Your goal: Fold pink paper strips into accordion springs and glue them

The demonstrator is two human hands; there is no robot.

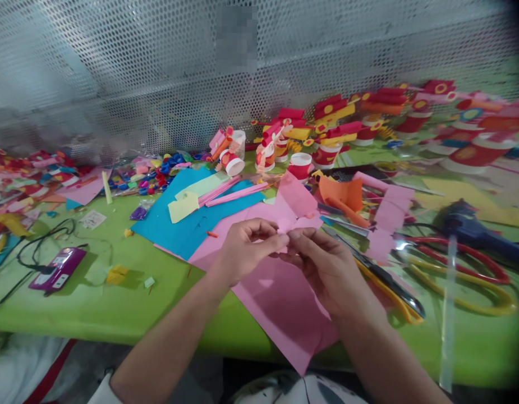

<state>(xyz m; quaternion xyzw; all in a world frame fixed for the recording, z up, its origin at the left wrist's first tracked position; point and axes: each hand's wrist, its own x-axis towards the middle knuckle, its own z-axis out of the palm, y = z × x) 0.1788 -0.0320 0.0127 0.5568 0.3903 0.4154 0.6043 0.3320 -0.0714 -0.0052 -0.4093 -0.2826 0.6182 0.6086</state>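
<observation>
Close together over the pink paper sheets (280, 297), my left hand (251, 247) and my right hand (322, 264) pinch a small piece of pink paper (288, 225) between thumbs and fingers. My fingertips hide most of that piece. Under the pink sheets, to the left, lies a blue sheet (166, 224). On it rest bundled pink paper strips (238, 193) and a pale yellow paper piece (183, 207). Right of my right hand lie a black-and-yellow cutter knife (389, 286) and a pink cut-out sheet (389, 219).
Scissors with red and yellow handles (469, 292), a blue glue gun (473, 230) and its clear glue stick (448, 314) lie at the right. Several decorated paper cups (300, 166) stand along the perforated metal panel (179, 73). A purple power strip (58, 270) with cables lies left.
</observation>
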